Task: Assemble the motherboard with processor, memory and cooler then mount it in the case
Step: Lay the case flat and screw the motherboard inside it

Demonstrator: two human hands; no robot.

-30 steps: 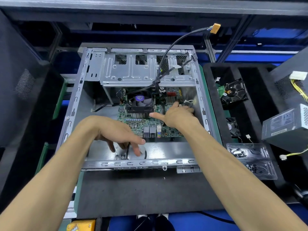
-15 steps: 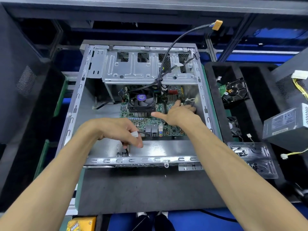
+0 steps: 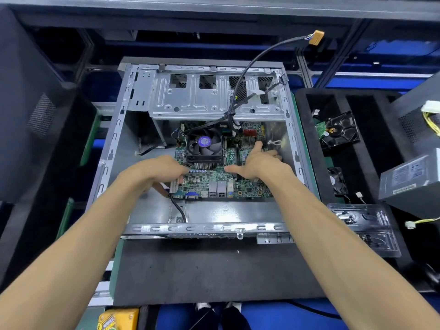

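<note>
The green motherboard (image 3: 247, 189) lies inside the open metal case (image 3: 207, 228), with the black cooler fan (image 3: 204, 145) mounted on it. My left hand (image 3: 157, 172) pinches a white connector (image 3: 175, 185) at the board's near left edge. Its black cable (image 3: 178, 208) runs down to the case floor. My right hand (image 3: 259, 163) rests flat on the right part of the board, thumb stretched toward the heatsink fins and fingers spread toward the case wall.
A long black cable ending in an orange plug (image 3: 316, 36) arcs up out of the drive cage (image 3: 202, 101). To the right, a foam tray holds a hard drive (image 3: 340, 131) and small fan (image 3: 337, 181). Beside it are a power supply (image 3: 412, 179) and a screw tray (image 3: 362, 217).
My left hand lifted the white connector off the case floor and carried it up to the board's left edge. My right hand stayed on the board.
</note>
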